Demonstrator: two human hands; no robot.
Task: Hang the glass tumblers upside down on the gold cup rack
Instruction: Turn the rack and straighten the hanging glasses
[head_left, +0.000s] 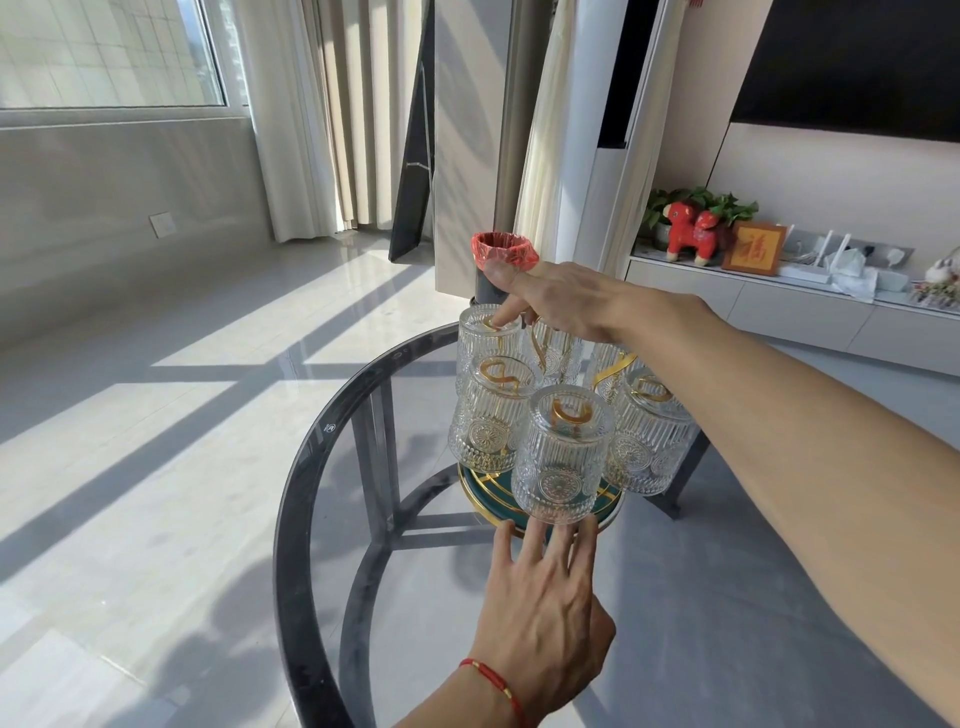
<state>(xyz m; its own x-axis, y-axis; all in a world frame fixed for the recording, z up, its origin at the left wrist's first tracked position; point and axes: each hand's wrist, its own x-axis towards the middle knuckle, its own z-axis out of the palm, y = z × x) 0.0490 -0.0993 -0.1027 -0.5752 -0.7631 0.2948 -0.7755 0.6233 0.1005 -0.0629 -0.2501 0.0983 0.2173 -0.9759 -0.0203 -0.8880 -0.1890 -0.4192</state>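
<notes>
The gold cup rack stands on a round green tray with a gold rim (608, 512) on the glass table. Several ribbed glass tumblers hang upside down on its gold prongs: a front one (561, 457), a left one (488, 415), a right one (649, 441) and a far left one (485, 332). My right hand (556, 301) reaches over the rack, its index finger touching the base of the far left tumbler. My left hand (540, 603) rests flat with spread fingers at the tray's near rim, just under the front tumbler, holding nothing.
The round glass table has a dark rim (291, 499) and a dark frame beneath. A bin with a red bag liner (503, 252) stands behind the rack. A low cabinet (779, 306) with ornaments runs along the right wall.
</notes>
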